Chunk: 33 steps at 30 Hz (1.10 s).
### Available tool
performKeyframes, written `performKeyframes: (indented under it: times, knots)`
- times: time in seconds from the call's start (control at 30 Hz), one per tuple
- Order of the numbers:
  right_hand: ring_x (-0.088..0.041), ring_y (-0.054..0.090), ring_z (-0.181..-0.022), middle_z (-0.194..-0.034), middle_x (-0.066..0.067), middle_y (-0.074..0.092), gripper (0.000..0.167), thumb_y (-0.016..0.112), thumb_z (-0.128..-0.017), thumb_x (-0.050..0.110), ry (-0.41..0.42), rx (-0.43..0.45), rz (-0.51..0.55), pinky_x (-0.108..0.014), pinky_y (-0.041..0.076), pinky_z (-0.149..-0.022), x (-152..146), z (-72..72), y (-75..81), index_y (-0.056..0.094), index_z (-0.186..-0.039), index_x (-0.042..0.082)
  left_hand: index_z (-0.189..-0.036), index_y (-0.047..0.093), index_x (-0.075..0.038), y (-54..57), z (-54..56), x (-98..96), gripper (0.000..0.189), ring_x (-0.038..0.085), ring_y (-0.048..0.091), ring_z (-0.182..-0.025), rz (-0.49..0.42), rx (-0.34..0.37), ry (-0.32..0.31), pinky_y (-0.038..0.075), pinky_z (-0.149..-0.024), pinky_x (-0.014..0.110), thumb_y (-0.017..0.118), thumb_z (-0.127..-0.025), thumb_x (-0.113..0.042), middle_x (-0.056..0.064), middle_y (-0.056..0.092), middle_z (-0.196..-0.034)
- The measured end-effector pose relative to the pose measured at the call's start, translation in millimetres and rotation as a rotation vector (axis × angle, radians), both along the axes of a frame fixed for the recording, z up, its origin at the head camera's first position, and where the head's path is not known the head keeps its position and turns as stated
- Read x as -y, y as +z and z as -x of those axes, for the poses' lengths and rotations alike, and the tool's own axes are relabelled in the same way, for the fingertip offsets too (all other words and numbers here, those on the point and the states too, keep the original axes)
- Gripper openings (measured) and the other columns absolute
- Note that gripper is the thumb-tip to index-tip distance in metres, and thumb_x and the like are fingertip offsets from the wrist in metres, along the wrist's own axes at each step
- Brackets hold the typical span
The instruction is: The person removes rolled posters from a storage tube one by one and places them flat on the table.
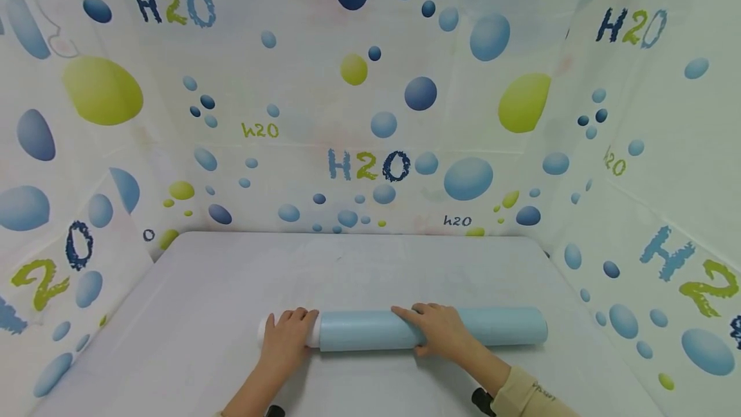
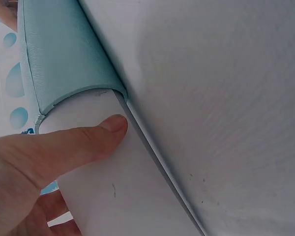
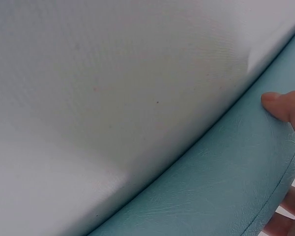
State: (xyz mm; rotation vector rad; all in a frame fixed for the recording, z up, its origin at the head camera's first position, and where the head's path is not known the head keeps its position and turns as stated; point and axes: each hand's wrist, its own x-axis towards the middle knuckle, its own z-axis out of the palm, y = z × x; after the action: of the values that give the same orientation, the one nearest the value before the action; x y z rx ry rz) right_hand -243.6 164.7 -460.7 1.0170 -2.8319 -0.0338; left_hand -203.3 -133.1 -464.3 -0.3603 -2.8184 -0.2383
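A long light-blue roll (image 1: 365, 331) with a leather-like surface lies crosswise on the white table. Out of its left end comes a white tube-shaped piece (image 2: 113, 162), partly inside the blue layer. My left hand (image 1: 286, 336) grips this white piece close to the blue edge, thumb on the near side and fingers over the far side. Around the middle of the blue roll my right hand (image 1: 442, 330) has its hold, the thumb (image 3: 285, 105) against the near side. A seam runs along the blue surface in both wrist views. The inside of the roll is hidden.
The white tabletop (image 1: 359, 269) reaches back to a curtain (image 1: 312, 82) printed with blue and green drops and "H2O" lettering, which also hangs on both sides. Dark bands or devices (image 1: 482, 401) show near the wrists.
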Motion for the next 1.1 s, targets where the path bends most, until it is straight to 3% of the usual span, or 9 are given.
performKeyframes:
  times: [0.4, 0.67, 1.1]
  knots:
    - [-0.021, 0.061, -0.085, -0.103, -0.001, 0.061, 0.079, 0.081, -0.062, 0.043, -0.009, 0.025, 0.000, -0.035, 0.048, -0.058, -10, -5.2, 9.1, 0.047, -0.132, 0.029, -0.108, 0.061, -0.008, 3.4, -1.2, 3.2, 0.056, 0.034, 0.056, -0.098, 0.041, 0.016, 0.011, 0.035, -0.083, 0.066, 0.084, -0.057, -0.010, 0.010, 0.061, -0.103]
    - [-0.019, 0.061, -0.083, -0.100, 0.000, 0.062, 0.081, 0.082, -0.059, 0.042, -0.020, 0.017, 0.014, -0.034, 0.049, -0.058, -33, -8.7, 4.4, 0.048, -0.131, 0.029, -0.106, 0.062, -0.008, 4.0, -2.0, 5.5, 0.054, 0.034, 0.057, -0.097, 0.045, -0.009, 0.025, 0.034, -0.084, 0.067, 0.084, -0.058, -0.008, 0.010, 0.062, -0.101]
    - [-0.019, 0.062, -0.082, -0.099, -0.001, 0.063, 0.081, 0.083, -0.057, 0.041, -0.055, 0.035, 0.049, -0.037, 0.049, -0.061, -70, -15.4, 9.7, 0.049, -0.130, 0.027, -0.109, 0.060, -0.007, 0.9, -1.4, 16.9, 0.051, 0.037, 0.054, -0.100, 0.032, 0.044, 0.086, 0.031, -0.085, 0.068, 0.081, -0.063, -0.005, 0.012, 0.061, -0.104]
